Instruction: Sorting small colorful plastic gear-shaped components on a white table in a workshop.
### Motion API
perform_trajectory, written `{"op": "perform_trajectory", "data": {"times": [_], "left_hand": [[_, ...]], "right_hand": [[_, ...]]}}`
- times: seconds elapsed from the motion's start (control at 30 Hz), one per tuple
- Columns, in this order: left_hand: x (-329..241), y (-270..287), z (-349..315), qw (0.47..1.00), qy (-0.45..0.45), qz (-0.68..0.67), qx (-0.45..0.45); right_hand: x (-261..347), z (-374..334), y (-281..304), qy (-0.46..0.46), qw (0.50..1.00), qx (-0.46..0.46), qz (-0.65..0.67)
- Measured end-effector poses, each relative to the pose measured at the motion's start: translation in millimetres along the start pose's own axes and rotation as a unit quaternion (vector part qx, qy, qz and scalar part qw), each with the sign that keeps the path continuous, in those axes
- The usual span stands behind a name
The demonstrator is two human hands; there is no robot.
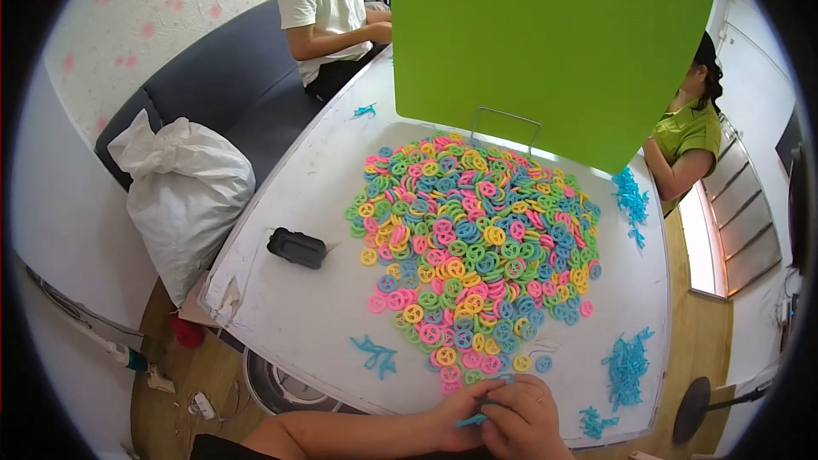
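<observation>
My left hand (464,416) and my right hand (527,419) meet at the near edge of the table, both closed with fingers together. A small blue plastic piece (470,420) sticks out between them; the fingers hide most of it. Just beyond my hands begins a large heap of small spoked plastic wheels (477,238) in pink, yellow, green and blue. Loose blue branching plastic pieces (375,354) lie left of my hands. To the right is a thicker pile of similar blue pieces (627,368), with a smaller cluster (596,422) nearer me.
A tall green board (545,43) with a wire stand rises behind the heap on the white table (307,315). A black oblong object (296,248) lies at left. Two people sit beyond, at far left and far right. A white sack (187,187) stands beside the dark sofa (230,77).
</observation>
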State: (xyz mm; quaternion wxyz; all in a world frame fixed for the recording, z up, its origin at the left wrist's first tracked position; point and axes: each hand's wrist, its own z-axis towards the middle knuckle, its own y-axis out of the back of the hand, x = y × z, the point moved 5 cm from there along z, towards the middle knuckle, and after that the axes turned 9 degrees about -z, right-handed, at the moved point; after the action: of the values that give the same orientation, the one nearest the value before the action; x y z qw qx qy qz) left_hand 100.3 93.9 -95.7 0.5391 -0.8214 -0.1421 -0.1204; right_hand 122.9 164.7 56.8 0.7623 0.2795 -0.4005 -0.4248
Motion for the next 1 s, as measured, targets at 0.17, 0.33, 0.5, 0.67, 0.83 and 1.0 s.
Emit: {"op": "perform_trajectory", "data": {"times": [0.17,0.33,0.5,0.67,0.83,1.0], "left_hand": [[-6.1,-6.6,-9.8,0.999,0.001,-0.007,0.038],[-6.7,-22.9,-16.1,0.998,-0.044,0.009,-0.047],[-5.2,-27.6,-23.7,1.0,-0.022,-0.003,-0.012],[-11.0,-17.1,-36.9,0.999,-0.022,-0.025,0.002],[-35.3,-20.0,-57.4,0.996,-0.084,0.0,-0.02],[-43.7,-19.3,-72.3,0.995,-0.092,-0.001,-0.029]], "right_hand": [[3.7,8.1,21.7,-0.022,0.997,0.014,-0.072],[1.5,-0.1,20.9,-0.052,0.98,0.068,-0.178],[-2.1,-15.3,22.1,-0.059,0.989,0.071,-0.116],[-31.2,-49.7,33.3,-0.186,0.978,0.014,-0.097],[-46.4,-69.0,31.7,-0.269,0.94,0.165,-0.131],[-50.0,-83.2,6.7,-0.286,0.933,0.181,-0.124]]}}
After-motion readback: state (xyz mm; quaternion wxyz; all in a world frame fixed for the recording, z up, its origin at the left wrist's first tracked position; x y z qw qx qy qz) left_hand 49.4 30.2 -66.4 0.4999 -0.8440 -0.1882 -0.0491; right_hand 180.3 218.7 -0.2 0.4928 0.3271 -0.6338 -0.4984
